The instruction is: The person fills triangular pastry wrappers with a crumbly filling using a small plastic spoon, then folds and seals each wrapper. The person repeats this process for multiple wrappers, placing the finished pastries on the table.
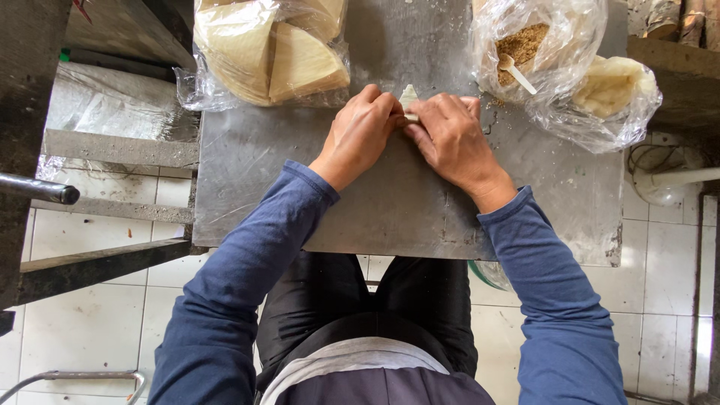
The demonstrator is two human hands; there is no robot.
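My left hand and my right hand meet at the middle of a grey metal table. Both pinch a small pale piece of dough wrapper, folded into a point that sticks up between my fingertips. Most of the piece is hidden by my fingers. Both arms wear dark blue sleeves.
A clear bag of pale cut wrapper sheets lies at the back left. At the back right an open plastic bag holds brown crumbly filling with a white spoon. Another bag of pale dough lies beside it. White tiled floor surrounds the table.
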